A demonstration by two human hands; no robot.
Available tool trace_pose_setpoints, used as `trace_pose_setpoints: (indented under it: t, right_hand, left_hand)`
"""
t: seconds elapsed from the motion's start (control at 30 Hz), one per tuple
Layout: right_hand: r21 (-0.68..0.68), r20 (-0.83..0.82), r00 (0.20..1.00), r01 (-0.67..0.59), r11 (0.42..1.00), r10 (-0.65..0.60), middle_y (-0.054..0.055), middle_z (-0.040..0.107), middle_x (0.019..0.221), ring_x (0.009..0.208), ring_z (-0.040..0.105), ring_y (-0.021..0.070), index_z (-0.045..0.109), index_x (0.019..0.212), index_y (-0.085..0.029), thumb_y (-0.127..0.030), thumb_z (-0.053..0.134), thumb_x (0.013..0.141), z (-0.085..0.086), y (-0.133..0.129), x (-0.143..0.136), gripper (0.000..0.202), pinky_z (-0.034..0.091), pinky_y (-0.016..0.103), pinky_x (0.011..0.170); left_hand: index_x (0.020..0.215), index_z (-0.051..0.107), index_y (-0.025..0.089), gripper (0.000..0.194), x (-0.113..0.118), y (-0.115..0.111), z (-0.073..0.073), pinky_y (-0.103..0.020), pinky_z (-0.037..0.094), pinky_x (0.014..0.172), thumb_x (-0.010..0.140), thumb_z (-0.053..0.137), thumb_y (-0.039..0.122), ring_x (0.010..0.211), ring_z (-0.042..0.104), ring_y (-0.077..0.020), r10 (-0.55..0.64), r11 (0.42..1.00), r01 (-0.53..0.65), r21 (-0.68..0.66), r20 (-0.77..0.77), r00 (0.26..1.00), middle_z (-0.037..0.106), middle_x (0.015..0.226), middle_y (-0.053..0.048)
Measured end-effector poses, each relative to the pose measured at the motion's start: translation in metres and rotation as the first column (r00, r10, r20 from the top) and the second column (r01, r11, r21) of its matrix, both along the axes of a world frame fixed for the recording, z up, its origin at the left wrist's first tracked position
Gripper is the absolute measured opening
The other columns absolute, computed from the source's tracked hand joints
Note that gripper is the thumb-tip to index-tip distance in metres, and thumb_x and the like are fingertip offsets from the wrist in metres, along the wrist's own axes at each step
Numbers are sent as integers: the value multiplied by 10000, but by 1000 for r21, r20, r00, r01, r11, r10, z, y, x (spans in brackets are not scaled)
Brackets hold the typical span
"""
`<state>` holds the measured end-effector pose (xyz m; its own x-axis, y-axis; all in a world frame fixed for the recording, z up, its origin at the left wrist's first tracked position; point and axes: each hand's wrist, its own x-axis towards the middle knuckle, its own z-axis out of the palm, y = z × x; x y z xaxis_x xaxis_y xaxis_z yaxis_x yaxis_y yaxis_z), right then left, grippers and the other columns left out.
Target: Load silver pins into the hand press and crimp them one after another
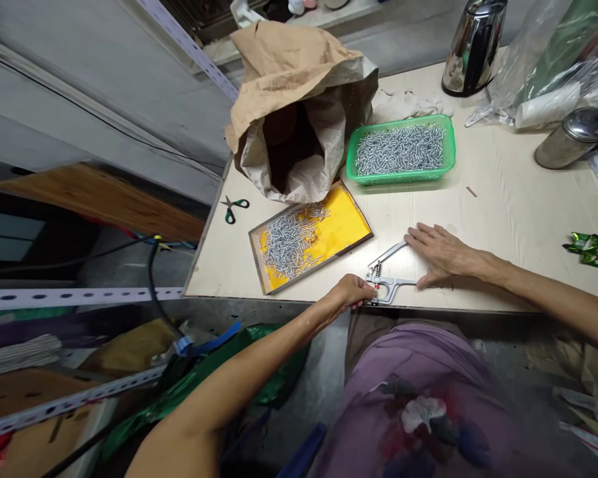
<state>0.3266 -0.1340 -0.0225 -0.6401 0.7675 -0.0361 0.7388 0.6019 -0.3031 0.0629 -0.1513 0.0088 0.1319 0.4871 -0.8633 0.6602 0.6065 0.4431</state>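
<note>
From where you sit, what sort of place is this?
Probably a small home workshop for piecework: a green basket and a yellow tray of small metal parts, and a hand press tool on the table.

a pale worktable (508, 199) stands against a grey wall (104, 86), perhaps concrete.

Pale table (508, 199): yellow tray (341, 226), green basket (401, 174), paper sack (294, 106), scissors (233, 207), kettle (473, 46), pliers (389, 282).

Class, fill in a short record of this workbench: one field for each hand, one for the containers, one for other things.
left hand: left hand at the head of the silver metal plier-like hand press
right hand: right hand flat on its handles
containers: yellow-lined flat tray and green plastic basket, both holding small metal parts
other: brown paper sack, green-handled scissors
</note>
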Motion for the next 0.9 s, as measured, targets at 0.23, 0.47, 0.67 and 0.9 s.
trace_pose_setpoints:
  t: [0.23,0.47,0.67,0.9]
  right_hand:
    - [13,29,999,18,1000,-19,211,441,1396,1303,328,412,366,1405,-123,-760,611,605,-3,-8,-10,1052,212,587,1068]
    - [3,20,999,36,999,-36,142,600,1166,1081,497,337,408,1374,-192,-548,681,685,14,-19,-12,822,260,561,1019]
    - [2,22,1000,15,1000,-15,124,635,1099,1031,507,303,414,1363,-195,-413,653,757,29,-28,-15,687,271,506,1004]
    - [7,-1,1000,15,1000,-15,122,645,1073,1012,515,289,387,1375,-187,-311,614,800,33,-36,-17,630,278,488,977]
  left_hand:
    - [567,611,120,183,1,-1,3,-174,210,360,669,718,229,323,313,-30,31,1000,-31,1,17,999,455,382,70]
    - [593,627,119,218,0,-2,0,-172,223,364,643,757,285,333,321,-32,30,1000,-30,0,19,999,438,379,78]
    - [620,638,124,174,-1,-4,2,-200,263,400,707,701,261,350,322,-50,3,1000,-3,25,-12,1000,429,399,75]
    - [810,674,158,135,16,-11,12,-300,453,738,781,673,290,842,582,-210,-276,608,401,686,-291,916,641,829,-65]
